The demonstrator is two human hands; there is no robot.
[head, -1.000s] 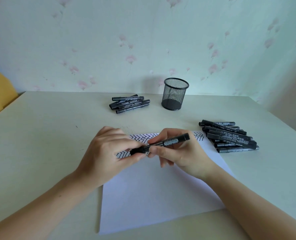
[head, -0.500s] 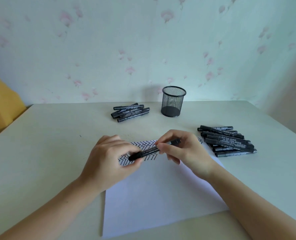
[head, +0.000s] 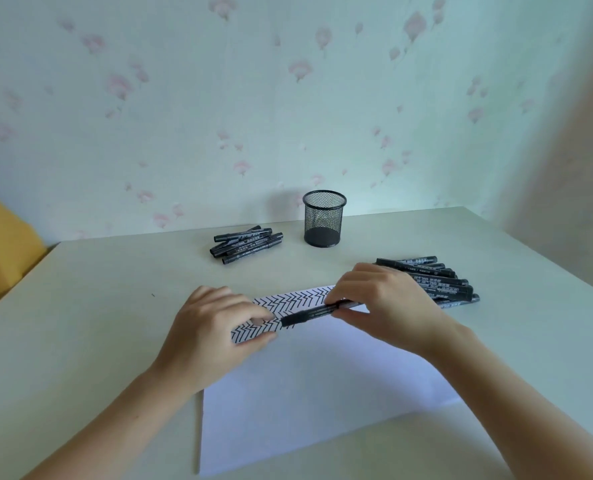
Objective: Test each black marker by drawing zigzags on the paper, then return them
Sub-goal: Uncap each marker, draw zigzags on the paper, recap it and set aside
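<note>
A wide stretch of bare surface (head: 80, 323) is seen at the left edge. The left hand (head: 212, 327) is curled over the paper (head: 316, 386), its fingertips just beside the cap end of the black marker (head: 314, 311); whether it is touched cannot be told. The marker is pinched by the right hand (head: 385, 306) above the zigzags (head: 288, 303). One marker pile (head: 246, 244) lies far left of the mesh cup (head: 324, 218), another pile (head: 440, 282) near the right edge.

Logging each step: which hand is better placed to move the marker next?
Right. The right hand already grips the marker; the left hand rests on the paper, apparently off the marker.
</note>
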